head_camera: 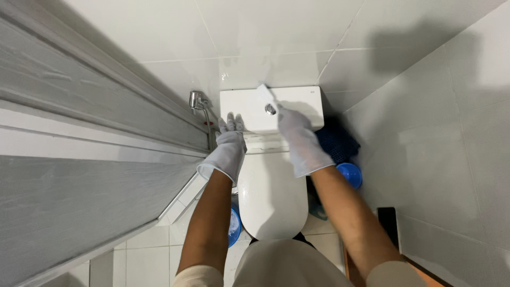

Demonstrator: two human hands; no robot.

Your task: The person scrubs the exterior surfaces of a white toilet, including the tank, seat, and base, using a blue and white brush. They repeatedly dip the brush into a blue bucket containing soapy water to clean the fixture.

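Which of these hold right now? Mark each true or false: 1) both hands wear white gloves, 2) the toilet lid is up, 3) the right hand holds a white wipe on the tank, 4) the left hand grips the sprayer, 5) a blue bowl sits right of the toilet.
1. True: left hand and right hand are both in white gloves.
2. False: the toilet lid is closed.
3. True: the right hand presses a white wipe onto the tank top.
4. False: the left hand rests flat at the tank's front edge; the sprayer hangs untouched on the wall.
5. True: the blue bowl sits on the floor there.
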